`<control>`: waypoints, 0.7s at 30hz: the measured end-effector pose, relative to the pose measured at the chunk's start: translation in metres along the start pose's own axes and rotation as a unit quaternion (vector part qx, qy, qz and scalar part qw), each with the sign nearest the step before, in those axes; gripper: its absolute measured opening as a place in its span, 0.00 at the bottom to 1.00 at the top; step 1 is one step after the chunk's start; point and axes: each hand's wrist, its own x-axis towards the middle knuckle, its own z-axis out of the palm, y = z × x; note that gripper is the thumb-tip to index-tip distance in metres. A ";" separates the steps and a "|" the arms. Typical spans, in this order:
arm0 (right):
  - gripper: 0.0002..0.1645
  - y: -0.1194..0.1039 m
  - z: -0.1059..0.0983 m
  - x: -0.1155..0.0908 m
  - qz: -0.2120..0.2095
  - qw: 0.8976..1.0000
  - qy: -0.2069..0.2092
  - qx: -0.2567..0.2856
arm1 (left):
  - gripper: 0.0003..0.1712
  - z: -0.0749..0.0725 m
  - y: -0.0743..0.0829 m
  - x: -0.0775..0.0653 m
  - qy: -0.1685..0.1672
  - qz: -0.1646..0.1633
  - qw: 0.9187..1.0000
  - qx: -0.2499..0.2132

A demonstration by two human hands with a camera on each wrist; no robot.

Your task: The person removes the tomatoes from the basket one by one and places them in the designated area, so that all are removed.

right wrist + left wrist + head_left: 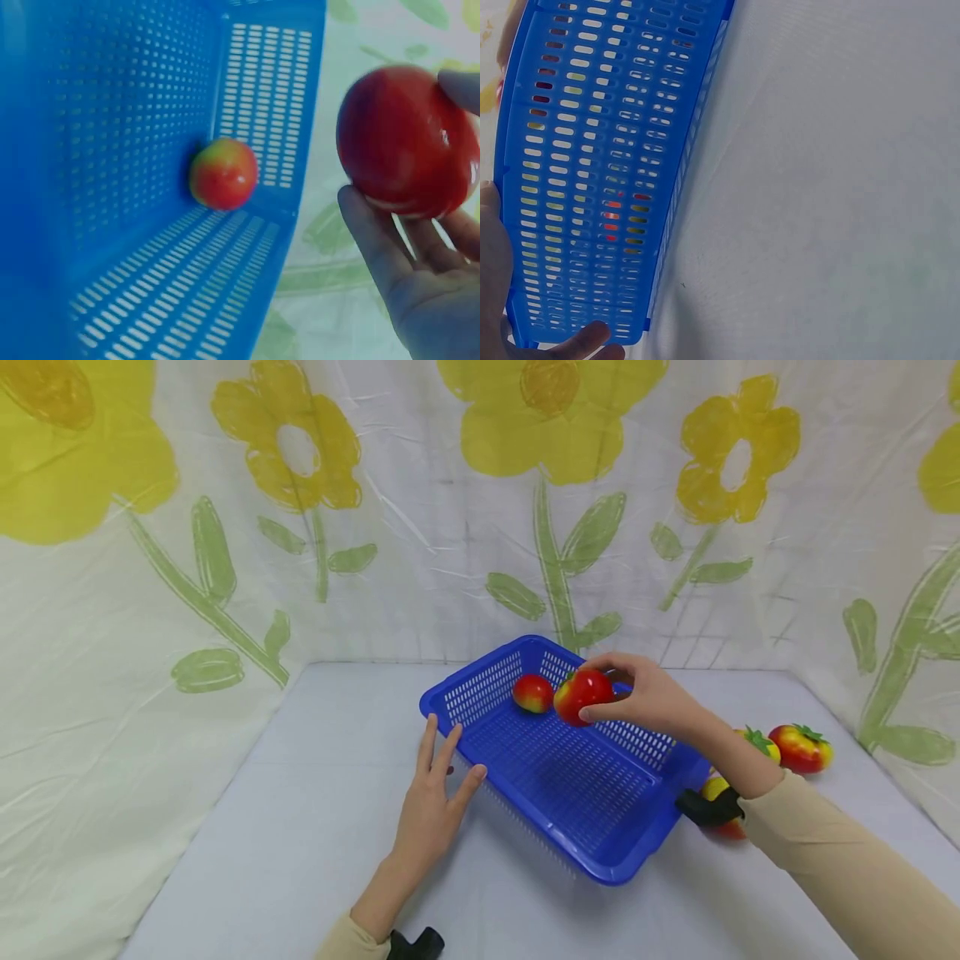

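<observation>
A blue plastic basket (555, 827) with slotted walls stands at an angle on the table. My right hand (637, 697) grips a red-and-yellow tomato-like fruit (583, 697) above the basket's far side, thumb on one side and fingers on the other; its glossy red side (405, 142) faces the right wrist camera. A second red-and-yellow fruit (533, 693) lies inside, in the far left corner. At the basket's near left side is my left hand (435, 806), its fingers spread and mostly straight, with the thumb touching the rim. The left wrist view shows the slotted outer wall (607, 165) beside its fingertips.
Right of the basket, partly behind my right forearm, lie several more red and yellow fruits, one (801, 748) with green leaves on top. The white table (300, 827) meets a hanging cloth (420, 568) painted with yellow flowers at the back.
</observation>
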 end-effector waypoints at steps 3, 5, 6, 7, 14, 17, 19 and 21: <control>0.35 0.002 -0.004 -0.010 0.009 1.000 0.020 0.007 | 0.40 0.000 0.000 0.000 -0.002 -0.001 1.000 -0.003; 0.37 0.003 -0.006 -0.016 0.013 0.999 0.029 0.012 | 0.40 0.000 0.000 0.001 -0.002 0.001 1.000 -0.003; 0.38 0.003 -0.006 -0.018 0.014 0.999 0.033 0.014 | 0.40 0.000 0.000 0.001 -0.002 0.001 1.000 -0.003; 0.39 0.004 -0.007 -0.020 0.015 0.999 0.036 0.014 | 0.40 0.000 0.000 0.001 -0.002 0.002 1.000 -0.003; 0.39 0.009 -0.009 -0.038 0.010 0.997 0.076 -0.012 | 0.40 -0.001 0.000 0.002 0.002 0.006 1.000 -0.002; 0.41 0.010 -0.010 -0.050 0.012 0.996 0.092 -0.010 | 0.39 -0.001 0.000 0.002 -0.002 0.005 1.000 -0.003; 0.42 0.011 -0.012 -0.058 0.014 0.995 0.101 -0.008 | 0.39 -0.001 0.000 0.002 -0.005 0.002 1.000 -0.002; 0.43 0.012 -0.013 -0.067 0.019 0.994 0.111 -0.001 | 0.39 -0.001 -0.001 0.001 -0.004 0.001 1.000 0.000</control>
